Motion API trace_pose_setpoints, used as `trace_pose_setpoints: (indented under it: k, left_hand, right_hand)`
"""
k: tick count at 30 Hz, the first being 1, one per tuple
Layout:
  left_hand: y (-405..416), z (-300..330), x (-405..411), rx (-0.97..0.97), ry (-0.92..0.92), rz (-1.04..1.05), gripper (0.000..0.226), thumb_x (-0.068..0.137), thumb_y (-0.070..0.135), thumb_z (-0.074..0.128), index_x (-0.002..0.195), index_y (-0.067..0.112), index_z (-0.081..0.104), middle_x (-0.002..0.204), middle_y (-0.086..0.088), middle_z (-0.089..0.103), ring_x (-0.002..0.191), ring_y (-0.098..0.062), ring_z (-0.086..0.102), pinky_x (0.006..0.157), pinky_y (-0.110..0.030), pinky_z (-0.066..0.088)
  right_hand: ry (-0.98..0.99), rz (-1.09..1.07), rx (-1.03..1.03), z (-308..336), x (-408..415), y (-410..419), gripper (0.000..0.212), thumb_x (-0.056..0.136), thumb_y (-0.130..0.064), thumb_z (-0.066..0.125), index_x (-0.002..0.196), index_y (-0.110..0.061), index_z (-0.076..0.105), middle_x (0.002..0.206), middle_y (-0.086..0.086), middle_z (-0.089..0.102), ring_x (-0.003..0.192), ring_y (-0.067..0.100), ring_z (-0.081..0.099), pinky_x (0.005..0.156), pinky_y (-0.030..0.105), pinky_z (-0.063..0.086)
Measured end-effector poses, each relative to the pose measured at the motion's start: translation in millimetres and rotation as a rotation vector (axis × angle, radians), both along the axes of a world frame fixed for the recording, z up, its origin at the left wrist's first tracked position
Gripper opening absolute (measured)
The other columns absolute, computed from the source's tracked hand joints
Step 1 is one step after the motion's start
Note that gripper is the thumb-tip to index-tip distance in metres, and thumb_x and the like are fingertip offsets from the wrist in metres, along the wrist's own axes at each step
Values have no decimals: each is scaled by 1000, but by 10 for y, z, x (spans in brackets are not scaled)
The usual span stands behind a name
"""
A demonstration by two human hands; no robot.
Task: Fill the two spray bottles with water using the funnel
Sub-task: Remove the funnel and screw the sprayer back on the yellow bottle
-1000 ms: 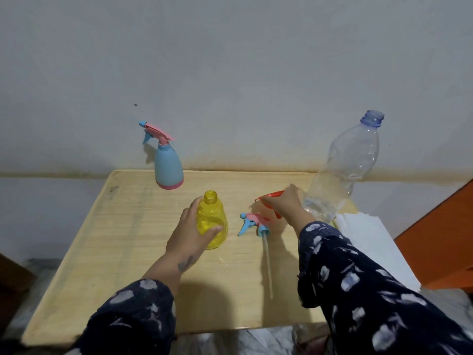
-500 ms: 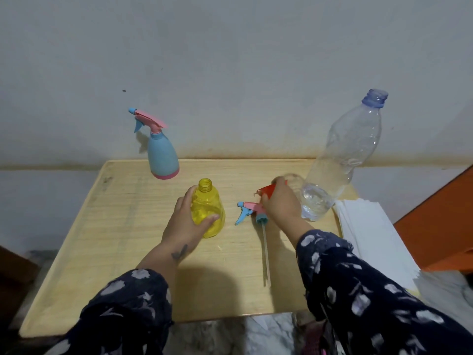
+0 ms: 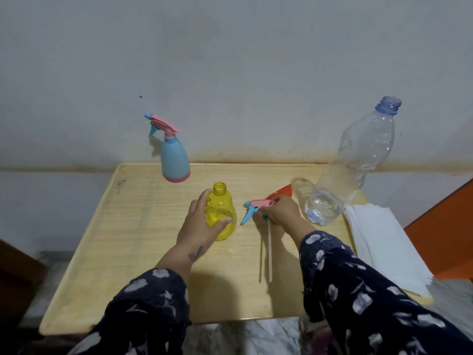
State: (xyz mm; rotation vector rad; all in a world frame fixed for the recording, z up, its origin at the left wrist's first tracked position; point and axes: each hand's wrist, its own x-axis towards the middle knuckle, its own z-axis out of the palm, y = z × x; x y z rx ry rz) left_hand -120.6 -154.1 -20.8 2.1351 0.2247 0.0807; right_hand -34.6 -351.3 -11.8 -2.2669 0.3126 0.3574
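Steadying the open yellow bottle (image 3: 220, 211) in the left hand (image 3: 198, 225), the right hand (image 3: 281, 211), at three o'clock, grasps the red funnel (image 3: 281, 192), which should seat upright in the neck.

Table (image 3: 143, 242): pale wood, standing against the wall.
Wall (image 3: 230, 60): grey-white, stained brownish just above the table.
Paper stack (image 3: 384, 242): white sheets on the table's right edge.
Orange panel (image 3: 445, 226): far right.
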Motion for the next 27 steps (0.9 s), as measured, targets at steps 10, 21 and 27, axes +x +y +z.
trace_pose_setpoints:
  k: [10,21,27]
  left_hand:
    - [26,12,-3,-19,12,-38,84,83,42,71,148,36,19,141,3,34,125,-19,44,90,-28,37]
    - [19,61,11,44,41,-40,80,82,45,69,145,39,20,138,1,39,122,-24,48,94,-37,44]
    - [21,46,18,50,41,-35,82,83,44,69,147,36,19,142,1,37,126,-23,45,93,-35,42]
  right_hand:
    - [-309,-37,404,1355,42,252,44,83,-12,69,125,-14,55,104,10,64,76,16,69,74,38,60]
    - [-643,-4,592,2121,-42,669,36,83,-9,68,111,-23,51,85,6,66,85,19,70,72,40,61]
    - [-732,42,539,1988,-111,803,30,87,-16,63,114,-25,52,84,1,67,81,11,69,69,38,61]
